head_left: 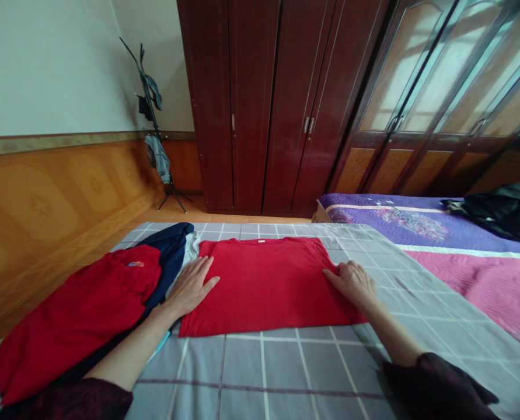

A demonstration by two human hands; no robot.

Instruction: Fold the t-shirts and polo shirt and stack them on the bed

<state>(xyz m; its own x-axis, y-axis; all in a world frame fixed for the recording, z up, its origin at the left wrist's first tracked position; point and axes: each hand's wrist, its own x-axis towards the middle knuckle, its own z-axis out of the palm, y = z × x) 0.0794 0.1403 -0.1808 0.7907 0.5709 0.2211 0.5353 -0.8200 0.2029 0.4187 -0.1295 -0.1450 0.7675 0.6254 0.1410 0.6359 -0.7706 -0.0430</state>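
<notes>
A red shirt [264, 286] lies folded into a wide, flat shape on the checked bed sheet, a small white label at its far edge. My left hand [192, 286] rests flat on its left edge, fingers stretched out and thumb apart. At the right edge, my right hand [352, 283] touches the fabric with its thumb spread over the top; its other fingers are partly bent and foreshortened. Beside my left forearm is a heap of clothes, with another red garment [84, 309] on top of a dark blue one [172, 239].
The grey checked bed sheet [260, 373] spreads under everything. To the right stands another bed with a purple and pink cover [461, 274] and a black garment [505, 213]. Behind are a dark red wardrobe [251, 105] and a coat stand [152, 111] in the corner.
</notes>
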